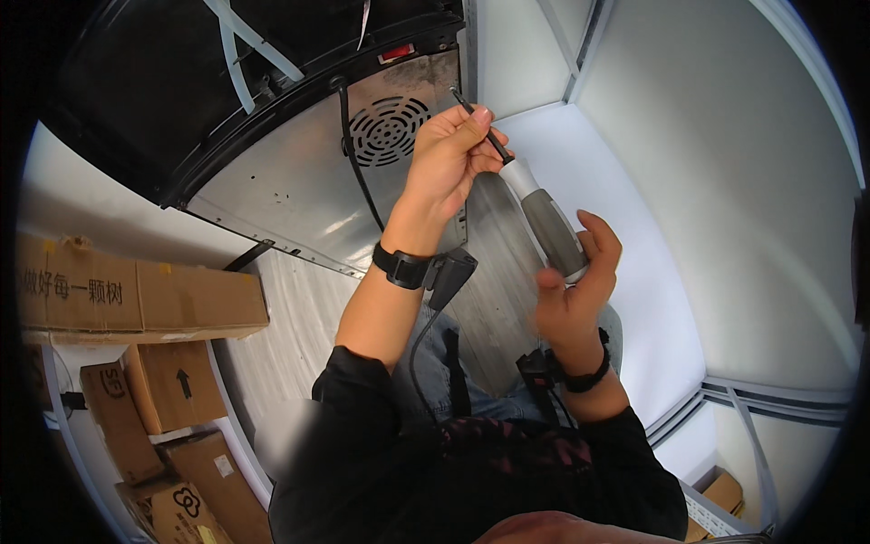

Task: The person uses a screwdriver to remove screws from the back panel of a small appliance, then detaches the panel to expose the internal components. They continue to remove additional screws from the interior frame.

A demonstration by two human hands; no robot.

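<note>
My left hand (446, 156) is closed around the dark shaft of a screwdriver (550, 231). Its thick handle is grey with a pale collar, and the thin tip points up and left, toward a metal panel (299, 172) with a round slotted vent. My right hand (580, 304) is at the butt end of the handle, thumb and fingers apart on either side of it. The thumb is smeared by motion, and whether the palm touches the handle I cannot tell. Both wrists wear black straps with small cabled devices.
The panel belongs to a large black-framed machine (154, 109) with a black cord (356, 172) and a red switch (396, 53). Cardboard boxes (195, 295) stand at the left and lower left. White walls (725, 199) and a white surface (625, 236) lie to the right.
</note>
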